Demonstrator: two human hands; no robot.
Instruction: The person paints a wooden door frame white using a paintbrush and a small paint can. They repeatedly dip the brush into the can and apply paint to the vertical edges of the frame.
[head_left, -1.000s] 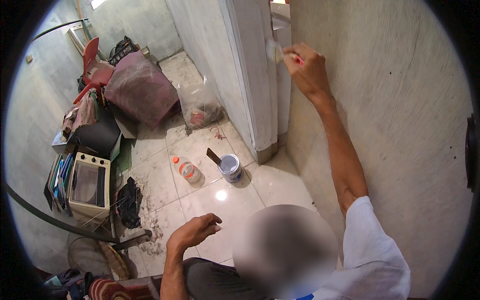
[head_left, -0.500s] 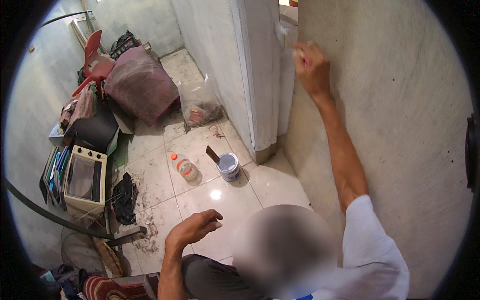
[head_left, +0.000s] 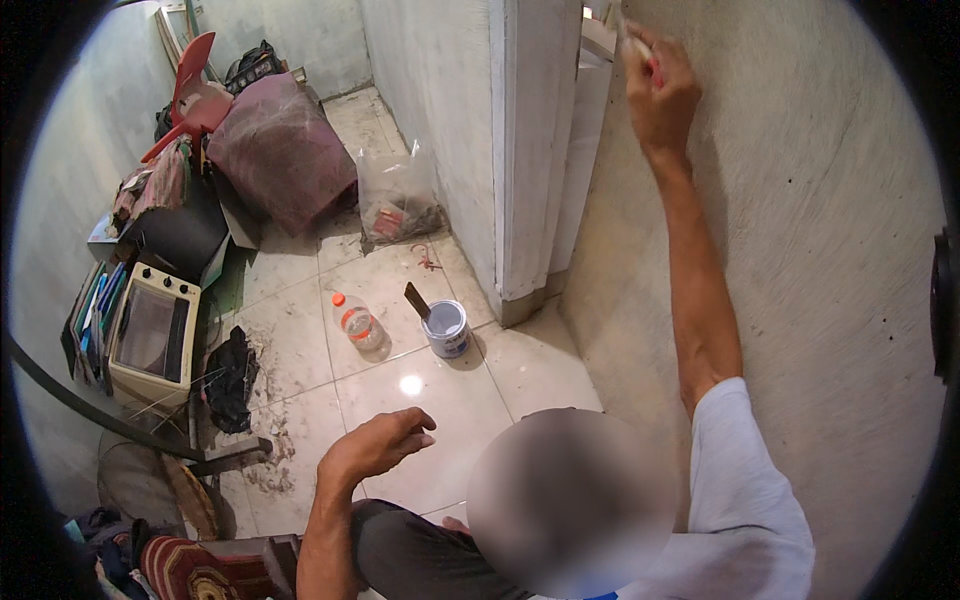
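My right hand (head_left: 668, 105), arm stretched up and forward, is closed round a paintbrush (head_left: 655, 70). A bit of its red handle shows between the fingers. The brush tip is blurred and lies close to the wall (head_left: 780, 270), beside the white door frame (head_left: 530, 150); I cannot tell whether it touches. My left hand (head_left: 378, 447) hangs loosely by my bent knee, empty, its fingers slightly bent and apart. On the tiles ahead stands an open can of pale grey paint (head_left: 450, 332), with a dark flat stick (head_left: 417, 300) leaning at its rim.
A clear plastic bottle with an orange cap (head_left: 356, 322) stands left of the can. Farther off are a clear plastic bag (head_left: 395, 185), a covered bulky object (head_left: 285, 150) and a red chair (head_left: 190, 100). A small oven (head_left: 152, 325) and a black bag (head_left: 230, 375) lie leftward.
My right hand has moved up and a little to the right along the wall with the paintbrush. The view has shifted slightly; my left hand keeps its pose.
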